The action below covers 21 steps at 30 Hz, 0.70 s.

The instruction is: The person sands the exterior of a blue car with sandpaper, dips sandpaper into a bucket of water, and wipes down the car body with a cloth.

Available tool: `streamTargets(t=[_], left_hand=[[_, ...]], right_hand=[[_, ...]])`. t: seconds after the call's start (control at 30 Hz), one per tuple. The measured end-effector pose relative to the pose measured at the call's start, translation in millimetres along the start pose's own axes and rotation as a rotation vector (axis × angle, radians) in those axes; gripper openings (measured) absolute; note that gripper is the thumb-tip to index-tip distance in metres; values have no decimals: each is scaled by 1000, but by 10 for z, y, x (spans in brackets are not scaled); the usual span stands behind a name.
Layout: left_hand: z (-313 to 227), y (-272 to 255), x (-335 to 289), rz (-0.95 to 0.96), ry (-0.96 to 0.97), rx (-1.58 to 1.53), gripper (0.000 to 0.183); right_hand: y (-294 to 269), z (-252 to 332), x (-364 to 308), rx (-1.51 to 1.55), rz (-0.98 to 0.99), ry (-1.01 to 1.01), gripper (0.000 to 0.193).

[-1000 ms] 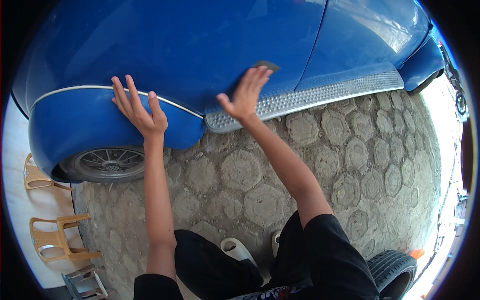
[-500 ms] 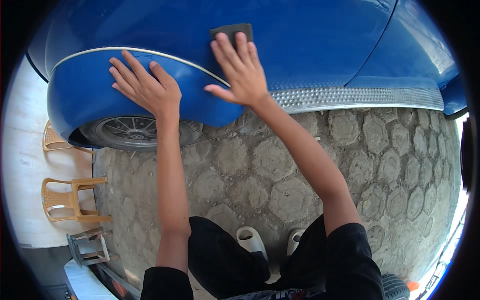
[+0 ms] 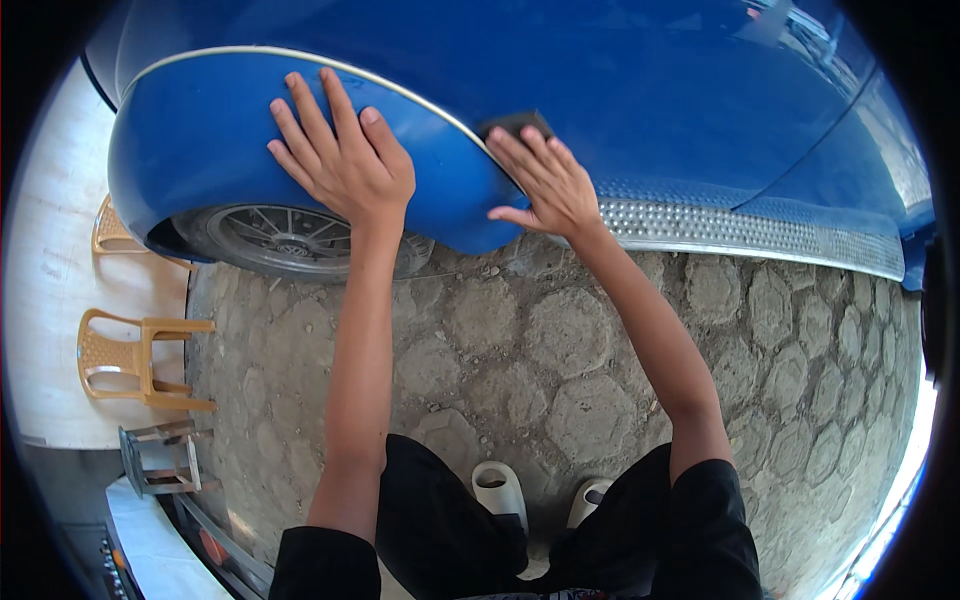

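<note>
Flat on the blue fender (image 3: 190, 130) of a car rests my left hand (image 3: 355, 165), its fingers spread and nothing in it. My right hand (image 3: 555, 195) presses a dark grey rectangular pad (image 3: 520, 122) under its fingertips against the blue body panel (image 3: 650, 90). The pad lies just beside the cream trim strip (image 3: 430, 100) that edges the fender. My right thumb sticks out to the left, over the fender's lower rear part. Most of the pad's underside is hidden against the paint.
A dimpled metal running board (image 3: 730, 228) runs to the right, below the body panel. Under the fender is the wheel (image 3: 290, 248). Two tan plastic chairs (image 3: 120, 355) and a small stool (image 3: 160, 455) stand at the left. Hexagonal paving (image 3: 590, 410) lies underfoot.
My right hand has slid the pad down the panel and to the right, closer to the trim strip. The view has also shifted; my left hand stays flat on the fender.
</note>
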<state>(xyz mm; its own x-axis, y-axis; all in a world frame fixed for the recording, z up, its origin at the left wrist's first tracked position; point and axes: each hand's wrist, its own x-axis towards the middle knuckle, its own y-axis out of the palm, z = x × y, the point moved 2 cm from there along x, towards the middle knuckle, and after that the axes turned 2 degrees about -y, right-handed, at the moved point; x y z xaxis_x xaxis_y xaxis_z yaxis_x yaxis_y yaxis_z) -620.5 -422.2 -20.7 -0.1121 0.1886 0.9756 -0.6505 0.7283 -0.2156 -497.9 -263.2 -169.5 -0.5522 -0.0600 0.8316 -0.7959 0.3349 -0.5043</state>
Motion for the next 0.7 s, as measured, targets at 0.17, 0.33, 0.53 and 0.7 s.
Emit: streamTargets(t=[0.17,0.33,0.53,0.7], left_hand=[[1,-1,7,-3,3,17,55],[18,-29,27,39,-5,-16,56],[17,-7,16,19,-25,-28,55],[15,0,-4,-31,-9,-65,51]], right_hand=[[-99,-9,459,17,-27,184,92],[-11,15,166,-135,-27,78,91],[-335,69,454,10,-32,85,93],[-479,107,820,196,-6,106,89]])
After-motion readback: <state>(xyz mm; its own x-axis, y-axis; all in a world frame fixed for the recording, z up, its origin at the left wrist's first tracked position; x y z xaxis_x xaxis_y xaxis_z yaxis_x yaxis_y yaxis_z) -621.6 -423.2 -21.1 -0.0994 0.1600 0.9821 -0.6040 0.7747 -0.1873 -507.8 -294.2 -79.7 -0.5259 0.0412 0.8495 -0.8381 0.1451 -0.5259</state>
